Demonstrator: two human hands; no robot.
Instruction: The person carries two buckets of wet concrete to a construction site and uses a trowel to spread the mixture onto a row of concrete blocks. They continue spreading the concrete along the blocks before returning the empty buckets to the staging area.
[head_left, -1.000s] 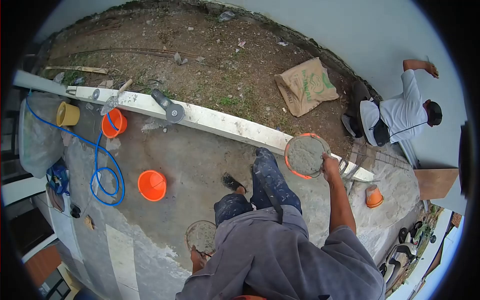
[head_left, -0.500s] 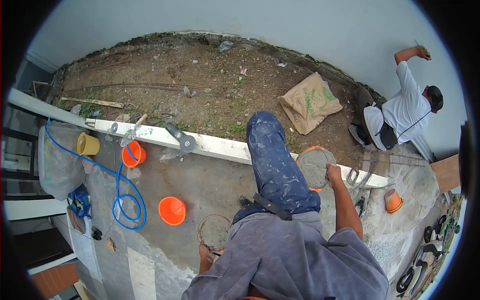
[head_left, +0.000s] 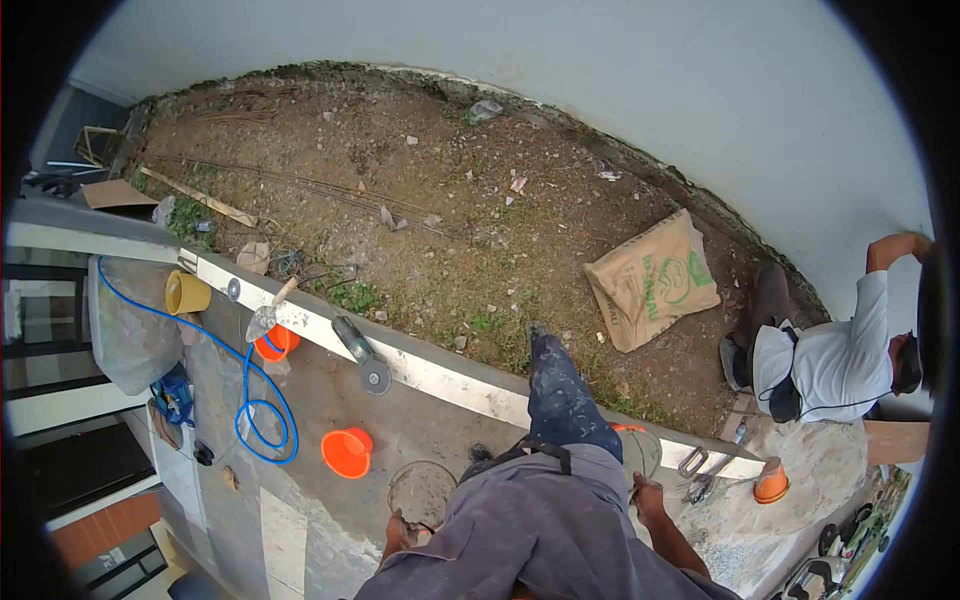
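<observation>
My left hand [head_left: 400, 537] is closed on the near edge of a bucket [head_left: 422, 490] filled with grey wet mortar, low beside my left hip. On the other side, my right hand [head_left: 648, 497] grips the rim of an orange bucket [head_left: 642, 453], also holding grey mortar and partly hidden by my leg. My leg [head_left: 562, 390] in mortar-stained blue trousers reaches over the low white kerb [head_left: 470, 392], with the foot on the soil side. Both buckets hang close to my body.
An angle grinder [head_left: 362, 355] and a trowel [head_left: 268, 312] lie on the kerb. Orange buckets [head_left: 346, 453], a yellow bucket [head_left: 187, 292] and a blue hose [head_left: 262, 375] are on the concrete. A paper sack [head_left: 655, 280] lies on soil. A person in white [head_left: 835, 350] crouches at the wall.
My view has shifted, with the kerb now tilting down to the right. My leg is farther over the kerb; the right bucket sits lower beside it. Both hands keep their hold.
</observation>
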